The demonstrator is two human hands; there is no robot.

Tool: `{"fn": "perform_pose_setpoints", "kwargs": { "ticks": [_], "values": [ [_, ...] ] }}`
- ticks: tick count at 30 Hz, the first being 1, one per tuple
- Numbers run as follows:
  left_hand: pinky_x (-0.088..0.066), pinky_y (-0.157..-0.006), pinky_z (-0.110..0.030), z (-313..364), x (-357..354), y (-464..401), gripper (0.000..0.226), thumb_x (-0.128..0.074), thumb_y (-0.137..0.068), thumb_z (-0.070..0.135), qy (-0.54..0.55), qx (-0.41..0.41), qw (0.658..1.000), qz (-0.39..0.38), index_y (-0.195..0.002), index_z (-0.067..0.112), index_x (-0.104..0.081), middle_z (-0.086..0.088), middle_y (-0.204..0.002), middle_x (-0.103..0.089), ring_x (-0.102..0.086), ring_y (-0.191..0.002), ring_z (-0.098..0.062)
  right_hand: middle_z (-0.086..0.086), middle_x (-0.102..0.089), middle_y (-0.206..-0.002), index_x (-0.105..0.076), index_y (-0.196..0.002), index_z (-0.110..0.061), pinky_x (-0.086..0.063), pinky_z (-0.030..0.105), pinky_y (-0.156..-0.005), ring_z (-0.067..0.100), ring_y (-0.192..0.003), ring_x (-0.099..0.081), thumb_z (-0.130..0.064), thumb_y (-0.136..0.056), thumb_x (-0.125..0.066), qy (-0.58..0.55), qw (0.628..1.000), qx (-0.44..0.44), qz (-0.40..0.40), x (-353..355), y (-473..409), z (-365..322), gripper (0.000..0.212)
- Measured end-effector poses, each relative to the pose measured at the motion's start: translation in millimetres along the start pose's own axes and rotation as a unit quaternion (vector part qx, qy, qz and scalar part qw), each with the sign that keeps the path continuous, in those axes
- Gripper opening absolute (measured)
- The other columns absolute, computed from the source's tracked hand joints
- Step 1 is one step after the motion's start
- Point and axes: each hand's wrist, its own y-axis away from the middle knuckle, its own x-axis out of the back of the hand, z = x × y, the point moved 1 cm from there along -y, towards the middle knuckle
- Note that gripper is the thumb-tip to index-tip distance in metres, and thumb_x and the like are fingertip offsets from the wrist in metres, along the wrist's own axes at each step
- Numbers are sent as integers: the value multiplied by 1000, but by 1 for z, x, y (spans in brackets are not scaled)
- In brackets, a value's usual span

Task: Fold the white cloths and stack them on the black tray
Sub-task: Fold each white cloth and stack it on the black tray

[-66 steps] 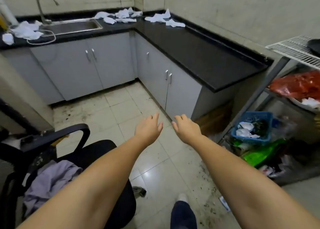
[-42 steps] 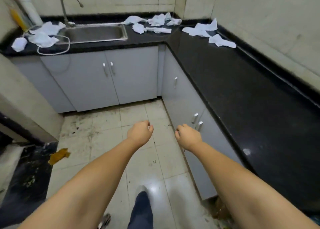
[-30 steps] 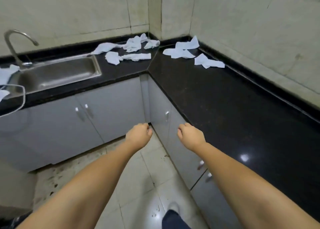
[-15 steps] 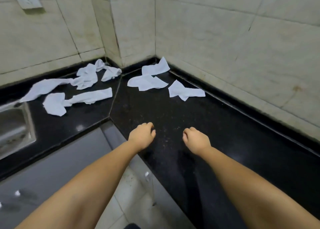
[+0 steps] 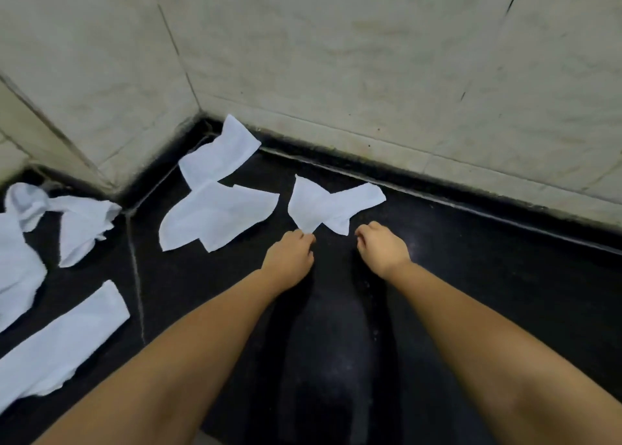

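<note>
Nearest: two bare forearms reach out over the black tabletop (image 5: 505, 276); left hand (image 5: 287, 254) has its fingertips at the near corner of a crumpled white cloth (image 5: 331, 205), fingers curled, seemingly pinching that corner, though the contact is small and hard to confirm; right hand (image 5: 382, 247) sits just beside the cloth's near edge, fingers curled under, apparently holding nothing.

Judged step: picking up the first cloth to fold; nothing folded yet; no black tray in view.

To do it well: take two corners, one per hand, lift clear and shake flat before folding; the cloth is twisted at its middle, so smoothing it on the tabletop first should give a squarer fold; thin fabric will likely drag and bunch if pulled by one corner only.

Further out: larger cloth (image 5: 215, 215) lies left of it, apart; another cloth (image 5: 218, 155) rests in the wall corner, overlapping it; more cloths (image 5: 60, 337) lie at far left; tiled wall (image 5: 370, 57) behind.
</note>
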Motion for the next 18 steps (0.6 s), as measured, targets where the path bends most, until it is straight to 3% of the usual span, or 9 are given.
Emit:
{"fn": "perform_pose_setpoints", "kwargs": {
  "ticks": [3, 8, 11, 14, 18],
  "values": [
    [-43, -96, -40, -19, -1, -39, 40, -46, -94, 26, -32, -65, 997, 3, -132, 14, -44, -7, -130, -46, -42, -123, -25, 8, -53, -117, -56, -117, -11, -42, 34, -74, 27, -109, -50, -21, -99, -35, -12, 1000, -17, 15, -4, -34, -10, 29],
    [-39, -94, -36, -37, -15, -70, 42, -47, -94, 32, -85, -87, 993, -4, -130, 12, -44, -7, -132, -42, -38, -124, -25, 5, -50, -123, -53, -124, -18, -42, 35, -89, 26, -116, -47, -33, -94, -50, 7, 999, -16, -44, -25, -60, -18, 34],
    [-39, -88, -33, -41, -16, -79, 30, -43, -94, 19, -83, -104, 991, 21, -122, 9, -48, -8, -125, -46, -43, -117, -25, 5, -48, -125, -51, -122, -18, -40, 36, -90, 26, -114, -45, -32, -93, -51, 32, 999, -20, -19, -31, -60, -21, 32],
    [-38, -83, -33, -43, -11, -85, 25, -40, -94, 12, -83, -129, 988, 17, -115, 7, -50, -9, -120, -48, -45, -112, -26, 7, -47, -124, -51, -120, -14, -37, 35, -89, 27, -113, -43, -20, -95, -43, 62, 998, -20, -20, -33, -58, -25, 27],
    [-42, -79, -33, -48, 0, -83, 17, -42, -92, 10, 47, -82, 995, 17, -104, 4, -53, -10, -109, -54, -48, -102, -24, 8, -53, -114, -53, -111, -9, -38, 34, -80, 28, -106, -49, -15, -92, -43, -14, 998, -64, -7, -24, -52, -26, 22]
  ]
}}
